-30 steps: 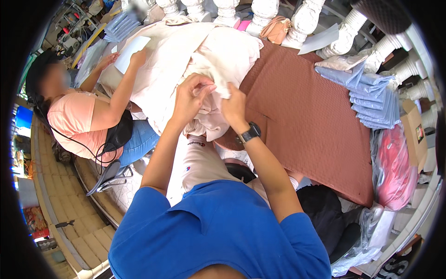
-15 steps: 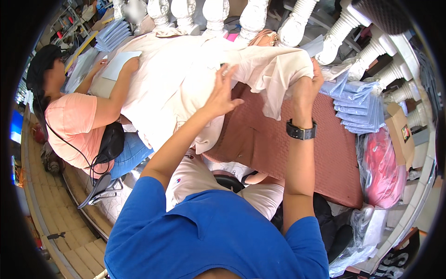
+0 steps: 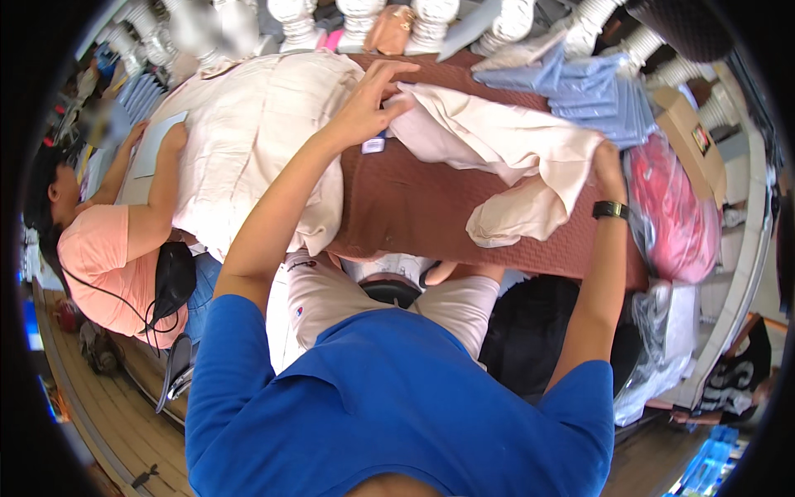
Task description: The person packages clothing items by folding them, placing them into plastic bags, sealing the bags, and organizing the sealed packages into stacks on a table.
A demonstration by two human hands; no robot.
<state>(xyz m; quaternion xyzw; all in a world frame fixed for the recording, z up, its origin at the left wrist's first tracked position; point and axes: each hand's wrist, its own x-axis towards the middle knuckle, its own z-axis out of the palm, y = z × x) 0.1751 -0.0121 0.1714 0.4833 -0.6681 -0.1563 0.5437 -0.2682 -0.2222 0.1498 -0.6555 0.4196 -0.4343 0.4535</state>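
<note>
Two hands hold one cream cloth garment [image 3: 505,157] spread over a big brown woven table cover [image 3: 414,207]. That brown cover is the biggest thing, and its near edge runs just above the person's knees. Bare brown cloth shows in the middle, under and below the garment, so there is open room there.

Next in size is a large heap of cream cloth [image 3: 257,141] on the left part of the cover. It hangs over the near edge. Another person in a pink shirt [image 3: 99,265] sits beside that heap, with a hand on a flat pale sheet [image 3: 157,145].

The cream garment lies to the right of the heap. Its top left end is up by the far edge, and its right end droops down near the right edge.

A stack of folded light blue cloth [image 3: 596,95] sits at the far right corner, just past the garment. A pink bundle in a clear plastic bag [image 3: 675,207] rests off the right edge. A brown cardboard box [image 3: 691,132] sits above it.

The left hand [image 3: 368,103] pinches the garment's top left end with bent fingers. The right hand [image 3: 609,166] is closed on the garment's right end, and a black wristwatch [image 3: 610,209] sits below it.

A small white tag with a blue strip [image 3: 374,144] lies on the brown cover just under the left hand.
</note>
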